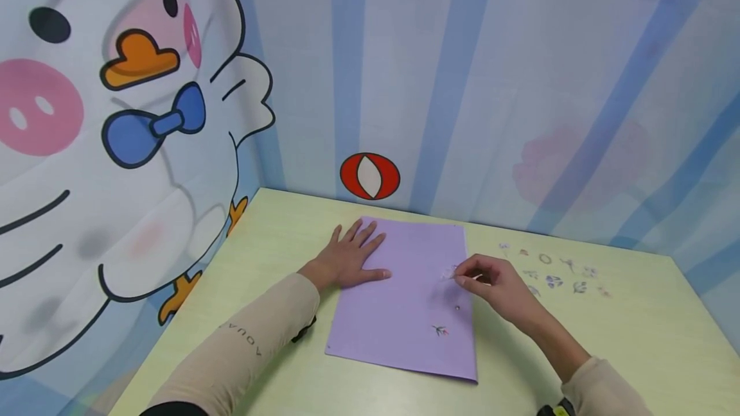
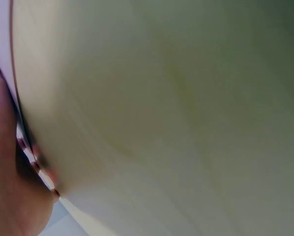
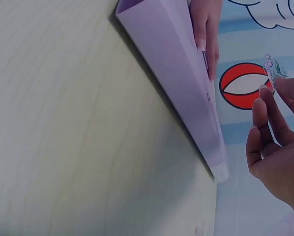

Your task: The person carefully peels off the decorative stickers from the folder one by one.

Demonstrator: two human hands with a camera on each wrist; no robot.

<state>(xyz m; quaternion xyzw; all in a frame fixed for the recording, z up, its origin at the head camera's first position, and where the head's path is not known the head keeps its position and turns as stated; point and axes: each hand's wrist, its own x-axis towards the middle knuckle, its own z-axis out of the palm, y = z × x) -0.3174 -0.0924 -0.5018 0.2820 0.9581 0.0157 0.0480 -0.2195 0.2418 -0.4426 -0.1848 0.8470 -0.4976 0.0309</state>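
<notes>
A purple folder-like sheet (image 1: 413, 313) lies on the table, its near edge gaping slightly in the right wrist view. My left hand (image 1: 349, 259) rests flat on its left side, fingers spread. Over the sheet's right edge, my right hand (image 1: 500, 287) pinches a small clear sticker (image 3: 274, 71) between thumb and index finger; it has a purple and green flower print. Below that hand, a small red and green flower sticker (image 1: 440, 330) sits on the sheet's lower right part, with a tiny round dot (image 1: 458, 307) above it. The left wrist view shows mostly tabletop.
Several small flower stickers, such as a purple one (image 1: 554, 282) and a ring-shaped wreath (image 1: 545, 259), lie spread on the pale table (image 1: 636, 339) right of the sheet. A cartoon-printed backdrop (image 1: 393, 82) stands along the table's back and left edges.
</notes>
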